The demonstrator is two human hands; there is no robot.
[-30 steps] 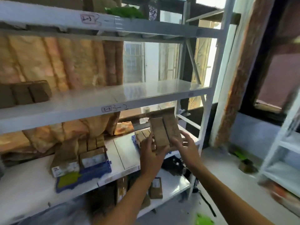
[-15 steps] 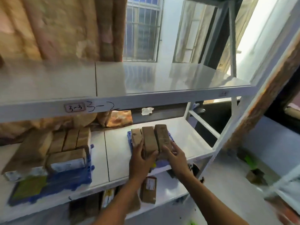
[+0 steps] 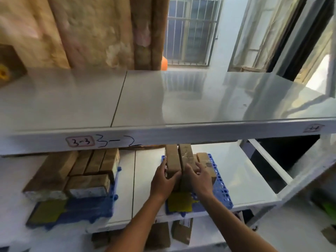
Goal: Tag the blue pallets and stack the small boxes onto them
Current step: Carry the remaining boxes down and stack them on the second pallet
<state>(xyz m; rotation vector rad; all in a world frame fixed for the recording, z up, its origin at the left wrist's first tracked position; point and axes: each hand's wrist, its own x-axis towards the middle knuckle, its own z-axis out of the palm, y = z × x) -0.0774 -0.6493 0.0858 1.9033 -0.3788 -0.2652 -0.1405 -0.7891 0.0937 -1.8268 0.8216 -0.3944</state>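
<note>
Two boxes point(image 3: 179, 165) I'm clamping, left hand point(image 3: 162, 180) and right hand point(image 3: 199, 178) each closed round one, lowering them squarely onto the pallet point(image 3: 222, 190) (edges flush, ideally).

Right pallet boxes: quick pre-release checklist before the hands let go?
1. Both hands on the two boxes: left hand and right hand grip them: ok.
2. Two boxes over the right blue pallet: ok.
3. Boxes fully seated on pallet: cannot tell, hands hide the base.
4. Yellow tag on pallet: ok.
5. Neighbour box clear: cannot tell.
</note>
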